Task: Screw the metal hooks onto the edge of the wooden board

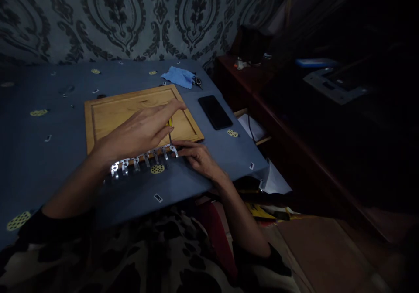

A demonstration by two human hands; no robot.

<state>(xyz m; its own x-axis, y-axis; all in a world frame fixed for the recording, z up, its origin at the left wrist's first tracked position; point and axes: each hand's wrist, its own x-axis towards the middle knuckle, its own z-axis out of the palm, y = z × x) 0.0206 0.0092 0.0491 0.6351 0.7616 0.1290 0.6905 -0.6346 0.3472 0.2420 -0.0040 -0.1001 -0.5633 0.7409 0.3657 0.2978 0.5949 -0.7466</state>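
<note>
A metal strip with several hook-like tabs (144,158) lies along the near edge of a wooden board (108,114) on the blue table. My left hand (140,129) hovers over the board with fingers closed round a thin tool with a yellow handle (170,125), its tip pointing down at the strip's right end. My right hand (196,155) lies on the table at the strip's right end, fingertips pressed against the last tab.
A black phone (215,112) lies right of the board. A blue cloth (179,76) and keys (197,81) sit behind it. Small round yellow perforated discs (157,168) and tiny labels are scattered on the blue table (49,162). A dark wooden shelf (262,97) stands to the right.
</note>
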